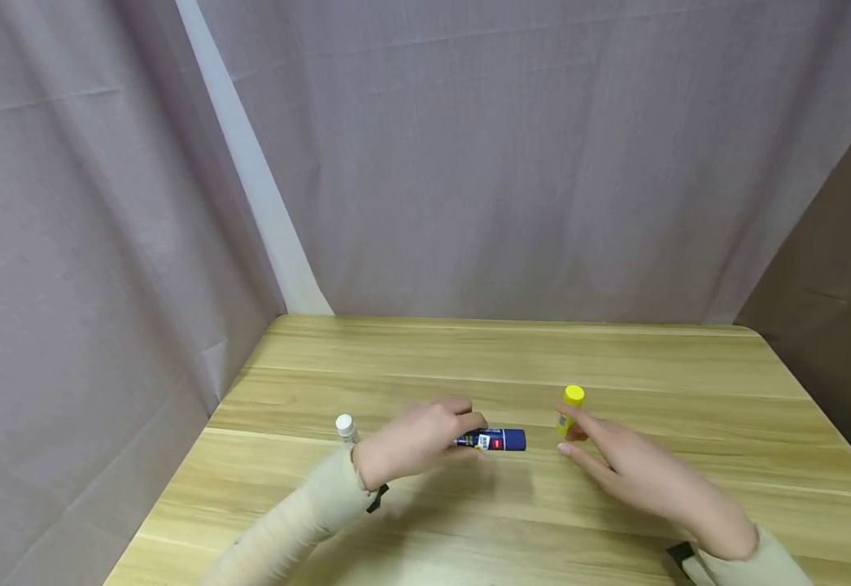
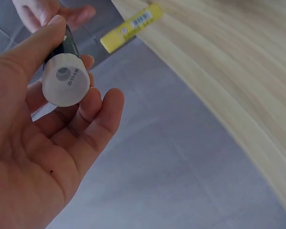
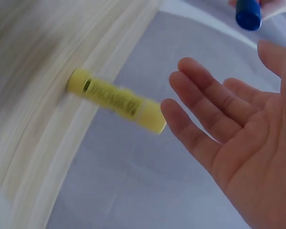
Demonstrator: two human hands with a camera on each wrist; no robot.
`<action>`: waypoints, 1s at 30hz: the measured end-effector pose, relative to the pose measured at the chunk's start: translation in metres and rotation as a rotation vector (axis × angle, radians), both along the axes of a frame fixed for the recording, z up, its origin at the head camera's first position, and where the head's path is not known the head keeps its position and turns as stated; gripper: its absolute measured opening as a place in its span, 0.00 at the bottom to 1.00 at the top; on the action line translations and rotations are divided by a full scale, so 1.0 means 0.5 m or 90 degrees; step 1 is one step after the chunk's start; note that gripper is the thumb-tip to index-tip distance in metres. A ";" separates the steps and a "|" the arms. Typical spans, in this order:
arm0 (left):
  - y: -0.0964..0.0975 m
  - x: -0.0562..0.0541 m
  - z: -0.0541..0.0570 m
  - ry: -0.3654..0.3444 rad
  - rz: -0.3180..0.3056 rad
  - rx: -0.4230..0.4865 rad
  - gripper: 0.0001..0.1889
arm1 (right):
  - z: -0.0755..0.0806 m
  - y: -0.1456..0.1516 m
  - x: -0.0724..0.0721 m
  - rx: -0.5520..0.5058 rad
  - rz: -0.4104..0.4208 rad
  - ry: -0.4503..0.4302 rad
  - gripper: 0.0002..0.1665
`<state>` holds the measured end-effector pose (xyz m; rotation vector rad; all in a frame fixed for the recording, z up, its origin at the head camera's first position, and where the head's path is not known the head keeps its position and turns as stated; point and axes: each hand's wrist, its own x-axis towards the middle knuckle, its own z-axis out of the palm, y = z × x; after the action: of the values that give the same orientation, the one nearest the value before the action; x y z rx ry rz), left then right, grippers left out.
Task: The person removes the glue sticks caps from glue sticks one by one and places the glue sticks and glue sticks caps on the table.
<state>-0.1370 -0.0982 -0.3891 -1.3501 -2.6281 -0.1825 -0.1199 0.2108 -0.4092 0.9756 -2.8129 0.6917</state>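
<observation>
My left hand [image 1: 425,439] pinches a blue glue stick [image 1: 506,439] between thumb and fingers and holds it sideways above the table. In the left wrist view, the hollow white base [image 2: 66,86] of this stick faces the camera. A yellow glue stick [image 1: 573,397] stands upright on the table beside my right hand [image 1: 638,468]. The right wrist view shows that hand's fingers [image 3: 205,102] spread and loosely bent, holding nothing. They are close to the cap of the yellow stick; the gap looks small.
A white-capped tube [image 1: 346,426] stands on the wooden table [image 1: 513,350] behind my left wrist, its lower part hidden. Grey curtains [image 1: 469,163] hang behind the table's far edge and along the left side, and a darker cloth [image 1: 843,285] hangs on the right.
</observation>
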 end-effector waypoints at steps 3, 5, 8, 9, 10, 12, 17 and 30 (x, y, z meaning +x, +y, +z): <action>0.011 0.005 -0.009 0.025 -0.014 -0.018 0.18 | 0.003 -0.017 0.003 0.002 0.029 -0.025 0.29; 0.018 0.008 -0.015 0.033 -0.024 -0.022 0.18 | 0.003 -0.025 0.004 0.005 0.042 -0.037 0.28; 0.025 0.012 -0.021 0.031 -0.038 -0.015 0.18 | 0.001 -0.032 0.005 0.007 0.058 -0.033 0.25; 0.027 0.014 -0.022 0.030 -0.043 -0.012 0.18 | 0.000 -0.034 0.005 0.009 0.063 -0.026 0.24; 0.028 0.016 -0.022 0.028 -0.047 -0.009 0.18 | -0.001 -0.036 0.005 0.011 0.069 -0.017 0.22; 0.031 0.018 -0.023 0.023 -0.056 -0.003 0.17 | -0.003 -0.039 0.007 0.010 0.088 0.002 0.18; 0.037 0.023 -0.029 0.024 -0.072 0.000 0.16 | -0.013 -0.047 0.015 0.000 0.127 0.041 0.06; 0.034 0.026 -0.038 -0.008 -0.103 0.023 0.15 | -0.020 -0.052 0.022 -0.001 0.142 0.036 0.08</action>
<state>-0.1241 -0.0810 -0.4083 -1.5536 -2.5129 -0.2600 -0.1087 0.1846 -0.4194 1.2999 -2.6806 0.6769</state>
